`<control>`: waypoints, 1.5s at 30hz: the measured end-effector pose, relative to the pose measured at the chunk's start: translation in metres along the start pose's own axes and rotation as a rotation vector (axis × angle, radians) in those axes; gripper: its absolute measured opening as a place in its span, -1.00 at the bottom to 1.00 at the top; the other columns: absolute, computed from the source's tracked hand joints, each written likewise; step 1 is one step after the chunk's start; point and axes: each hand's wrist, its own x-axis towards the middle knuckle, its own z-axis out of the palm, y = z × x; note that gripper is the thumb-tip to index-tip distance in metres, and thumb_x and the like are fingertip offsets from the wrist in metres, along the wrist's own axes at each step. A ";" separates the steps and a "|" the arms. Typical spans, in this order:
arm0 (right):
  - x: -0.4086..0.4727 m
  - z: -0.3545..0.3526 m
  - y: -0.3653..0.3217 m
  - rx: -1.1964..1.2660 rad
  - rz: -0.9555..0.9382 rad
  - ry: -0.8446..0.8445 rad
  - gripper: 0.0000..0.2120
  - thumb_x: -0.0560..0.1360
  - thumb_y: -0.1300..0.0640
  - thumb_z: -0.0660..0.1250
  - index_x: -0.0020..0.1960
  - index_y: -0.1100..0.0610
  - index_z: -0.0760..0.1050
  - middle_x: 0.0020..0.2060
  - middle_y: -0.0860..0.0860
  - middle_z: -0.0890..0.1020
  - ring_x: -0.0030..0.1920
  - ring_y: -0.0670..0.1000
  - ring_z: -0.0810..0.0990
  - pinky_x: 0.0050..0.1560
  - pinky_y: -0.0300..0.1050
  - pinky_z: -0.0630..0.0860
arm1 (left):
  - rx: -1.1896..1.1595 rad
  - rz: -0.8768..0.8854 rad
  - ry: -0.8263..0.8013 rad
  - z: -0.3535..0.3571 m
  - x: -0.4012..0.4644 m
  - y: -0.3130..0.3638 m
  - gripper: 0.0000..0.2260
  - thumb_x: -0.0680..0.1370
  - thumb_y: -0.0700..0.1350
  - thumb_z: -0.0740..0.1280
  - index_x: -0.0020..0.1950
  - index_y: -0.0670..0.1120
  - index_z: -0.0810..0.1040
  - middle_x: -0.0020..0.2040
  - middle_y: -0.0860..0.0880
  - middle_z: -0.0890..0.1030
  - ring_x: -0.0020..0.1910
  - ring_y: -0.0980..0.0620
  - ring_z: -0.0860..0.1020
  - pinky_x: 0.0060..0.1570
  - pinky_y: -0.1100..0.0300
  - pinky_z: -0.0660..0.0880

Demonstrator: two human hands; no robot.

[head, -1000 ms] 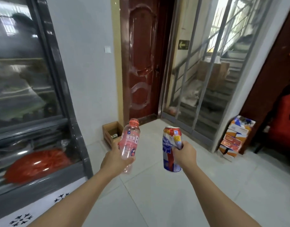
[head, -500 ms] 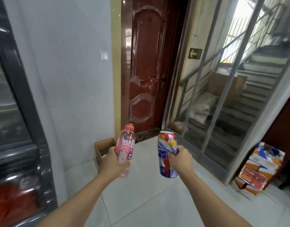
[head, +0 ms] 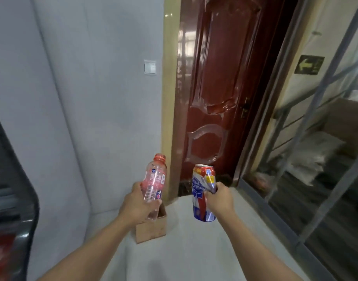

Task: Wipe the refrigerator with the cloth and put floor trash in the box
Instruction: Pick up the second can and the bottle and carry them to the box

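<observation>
A person is carrying floor trash toward the cardboard box (head: 151,230) by the near wall: the left hand (head: 136,205) is wrapping a seemingly empty, light, crushable pink bottle (head: 154,183) at its lower body, the right hand (head: 218,199) clasping a dented can (head: 202,191) mid-body

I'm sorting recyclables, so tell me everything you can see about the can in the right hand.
The can is a tall metal drink can printed in blue, white and red, with a ribbon emblem, white script lettering and a yellow patch near the top. Its upper side looks dented. It is held roughly upright in the air above the pale floor, right of the cardboard box. The right hand grips it around the middle from the right side. Nothing else touches it. Whether the top is open cannot be told.
</observation>
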 end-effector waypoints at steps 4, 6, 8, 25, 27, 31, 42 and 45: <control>0.077 0.016 -0.008 -0.036 -0.068 -0.079 -0.75 0.49 0.17 0.35 0.14 0.17 0.46 0.09 0.10 0.61 0.05 0.08 0.59 -0.10 -0.12 0.51 | 0.003 -0.083 0.059 0.015 0.050 0.010 -0.26 0.30 0.08 0.50 0.37 -0.02 0.23 0.15 -0.01 0.54 -0.01 -0.02 0.56 0.01 0.10 0.54; 0.111 0.030 -0.014 -0.045 -0.087 -0.129 -0.78 0.47 0.17 0.36 0.10 0.19 0.47 0.06 0.12 0.61 0.02 0.08 0.59 -0.15 -0.15 0.48 | 0.023 -0.129 0.084 0.018 0.074 0.011 -0.27 0.30 0.08 0.49 0.36 -0.02 0.23 0.15 -0.01 0.55 0.01 -0.04 0.57 0.03 0.04 0.56; 0.140 0.049 -0.019 -0.038 -0.084 -0.183 -0.77 0.48 0.17 0.36 0.11 0.18 0.47 0.06 0.11 0.61 0.01 0.06 0.58 -0.15 -0.15 0.48 | 0.024 -0.170 0.106 0.021 0.102 0.007 -0.30 0.33 0.04 0.49 0.36 -0.04 0.24 0.15 -0.05 0.56 0.02 -0.08 0.58 0.01 -0.02 0.58; 0.357 0.244 -0.058 -0.153 -0.015 -0.396 -0.76 0.49 0.20 0.33 0.15 0.23 0.50 0.06 0.14 0.61 0.01 0.08 0.58 -0.11 -0.18 0.46 | -0.022 -0.468 0.052 0.050 0.373 -0.073 -0.34 0.34 0.02 0.51 0.33 -0.09 0.27 0.09 -0.10 0.58 -0.05 -0.09 0.61 -0.02 -0.04 0.59; 0.377 0.265 -0.050 -0.165 0.015 -0.435 -0.74 0.49 0.20 0.33 0.17 0.21 0.49 0.08 0.14 0.61 0.04 0.10 0.58 -0.06 -0.13 0.49 | -0.007 -0.532 0.033 0.061 0.391 -0.087 -0.33 0.34 0.03 0.51 0.34 -0.08 0.27 0.12 -0.10 0.58 -0.02 -0.10 0.61 0.00 -0.05 0.58; 0.417 0.313 -0.027 -0.198 0.063 -0.532 -0.77 0.51 0.20 0.30 0.16 0.19 0.48 0.07 0.13 0.61 0.02 0.07 0.58 -0.08 -0.15 0.48 | 0.010 -0.659 0.018 0.088 0.424 -0.120 -0.31 0.35 0.04 0.50 0.36 -0.08 0.25 0.14 -0.11 0.56 0.01 -0.12 0.59 0.02 -0.03 0.57; 0.490 0.471 0.053 -0.349 0.172 -0.747 -0.73 0.51 0.21 0.31 0.18 0.27 0.45 0.12 0.20 0.57 0.10 0.15 0.56 -0.10 -0.20 0.38 | -0.072 -0.889 -0.016 0.195 0.520 -0.230 -0.30 0.38 0.08 0.47 0.40 -0.04 0.20 0.22 -0.08 0.53 -0.08 0.00 0.57 -0.08 0.08 0.59; 0.501 0.521 0.092 -0.351 0.218 -0.751 -0.73 0.50 0.23 0.31 0.18 0.27 0.46 0.11 0.20 0.58 0.09 0.16 0.57 -0.06 -0.15 0.43 | -0.083 -0.945 -0.052 0.231 0.546 -0.280 -0.29 0.39 0.06 0.47 0.42 -0.04 0.19 0.25 -0.09 0.52 0.03 -0.06 0.58 0.00 0.02 0.59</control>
